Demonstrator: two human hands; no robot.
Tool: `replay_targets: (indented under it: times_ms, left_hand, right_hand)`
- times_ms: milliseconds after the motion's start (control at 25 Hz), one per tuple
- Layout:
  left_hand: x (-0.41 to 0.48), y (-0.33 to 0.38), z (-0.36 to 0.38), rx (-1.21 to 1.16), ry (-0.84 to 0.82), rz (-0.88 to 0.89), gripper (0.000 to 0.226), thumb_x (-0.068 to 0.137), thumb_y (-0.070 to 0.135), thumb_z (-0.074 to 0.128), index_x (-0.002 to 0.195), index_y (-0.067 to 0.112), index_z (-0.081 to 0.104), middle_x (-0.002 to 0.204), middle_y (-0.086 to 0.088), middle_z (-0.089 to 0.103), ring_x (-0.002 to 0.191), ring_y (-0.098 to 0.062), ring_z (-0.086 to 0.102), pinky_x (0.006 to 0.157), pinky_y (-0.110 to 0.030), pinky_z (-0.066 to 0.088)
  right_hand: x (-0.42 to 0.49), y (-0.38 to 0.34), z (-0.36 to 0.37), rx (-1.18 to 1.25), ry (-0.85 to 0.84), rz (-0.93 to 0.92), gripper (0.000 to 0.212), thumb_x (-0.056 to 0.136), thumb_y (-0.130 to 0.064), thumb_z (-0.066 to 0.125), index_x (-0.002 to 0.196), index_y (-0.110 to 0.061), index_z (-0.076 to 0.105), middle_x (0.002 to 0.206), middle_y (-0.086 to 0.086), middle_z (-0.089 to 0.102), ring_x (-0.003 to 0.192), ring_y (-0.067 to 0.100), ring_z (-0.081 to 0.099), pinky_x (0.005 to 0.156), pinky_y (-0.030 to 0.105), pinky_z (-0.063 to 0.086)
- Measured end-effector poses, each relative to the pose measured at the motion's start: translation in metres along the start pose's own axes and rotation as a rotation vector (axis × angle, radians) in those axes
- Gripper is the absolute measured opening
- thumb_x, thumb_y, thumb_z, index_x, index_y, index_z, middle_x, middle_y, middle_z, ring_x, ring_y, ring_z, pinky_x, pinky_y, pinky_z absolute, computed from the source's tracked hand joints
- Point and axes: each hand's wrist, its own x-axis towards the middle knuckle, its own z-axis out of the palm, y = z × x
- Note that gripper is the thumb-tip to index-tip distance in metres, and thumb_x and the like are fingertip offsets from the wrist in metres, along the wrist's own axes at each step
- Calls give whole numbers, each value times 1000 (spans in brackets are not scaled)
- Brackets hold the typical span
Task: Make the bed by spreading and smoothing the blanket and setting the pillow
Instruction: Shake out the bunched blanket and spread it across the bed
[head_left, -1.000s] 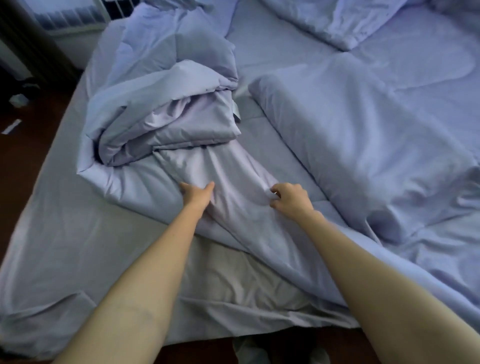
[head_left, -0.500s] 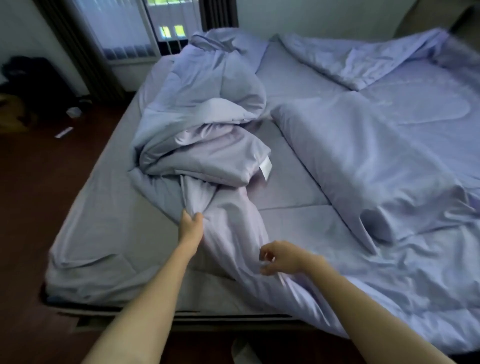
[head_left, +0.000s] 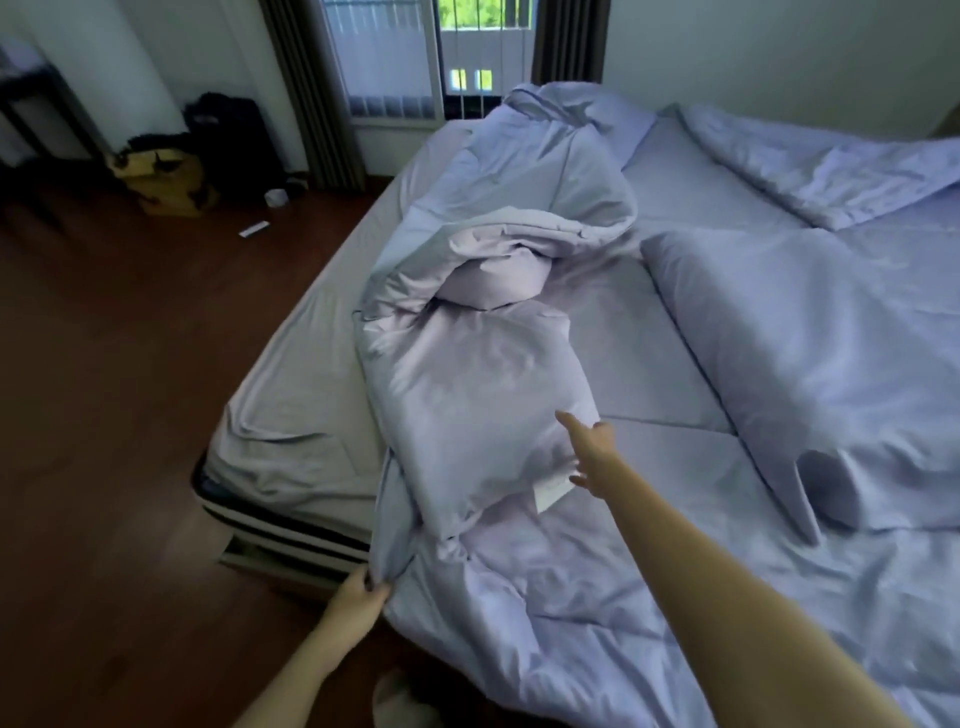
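Observation:
A pale lilac blanket (head_left: 483, 332) lies bunched and twisted down the left half of the bed (head_left: 291, 395), its lower part spread over the near edge. My left hand (head_left: 358, 592) grips the blanket's edge at the bed's near left corner, just off the mattress. My right hand (head_left: 589, 449) reaches out with straight fingers against the bunched fold, beside a white label (head_left: 551, 491). A second lilac fold or pillow (head_left: 810, 353) lies long across the right half. More bedding (head_left: 810, 166) is heaped at the far right.
Dark wooden floor (head_left: 119, 415) runs along the bed's left side. Dark bags and a yellow bag (head_left: 171, 176) sit by the far wall, near a small remote (head_left: 253, 228). A curtained window (head_left: 441, 57) stands behind the bed. The fitted sheet is loose at the near left corner.
My left hand has pulled the blanket edge back to the bed's near corner. My right hand has let go and now stretches forward, fingers straight. The view has drawn back and turned left.

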Motion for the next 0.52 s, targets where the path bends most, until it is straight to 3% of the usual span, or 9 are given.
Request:
replay_targets:
  times_ms: [40,120,200,280,400,440,520]
  left_hand:
    - [5,13,-3,-2,-14,24,15,93,17,55,107,12,56,87,1,65,82,-16,60,65,-22,48]
    - [27,56,-15,-47,109,132,14,96,14,52,109,11,55,89,-3,64,94,-22,61,71,-25,48]
    - [59,105,-27,-47,192,226,37,95,32,52,123,7,52,116,-10,64,112,-28,59,89,-33,46]
    - [89,147,-32,-26,138,225,69,88,48,55,136,1,41,138,-11,52,126,-29,51,100,-32,40]
    - [114,165,-25,-75,97,109,109,79,44,73,149,-3,4,155,-14,26,139,-28,37,112,-35,32]
    - [124,159,-30,-75,84,80,115,75,40,77,149,-3,0,155,-15,26,138,-29,37,112,-37,34]
    - [138,142,-53,-87,23,81,95,73,28,81,143,-5,26,144,-20,45,127,-30,51,104,-39,44]
  right_hand:
    - [2,1,9,39,27,24,85,76,-45,71,142,-19,24,136,7,41,116,34,51,85,44,50]
    - [7,7,26,191,127,66,82,74,-33,76,139,-19,28,122,11,46,98,30,55,76,38,51]
    - [13,12,39,275,188,54,65,75,-20,76,129,-17,41,106,11,51,76,23,53,66,33,50]
    - [11,12,56,180,105,26,37,77,-17,74,108,-13,55,92,11,57,67,19,52,58,29,51]
    - [-8,3,81,-6,-120,43,16,82,-21,69,93,-14,59,81,6,56,67,17,55,57,26,52]
    - [-13,0,89,-56,-157,40,12,84,-21,68,89,-16,58,79,5,55,68,15,55,60,26,52]
    - [-25,-5,100,-119,-217,16,11,85,-23,67,82,-21,56,75,0,54,67,13,54,63,25,51]
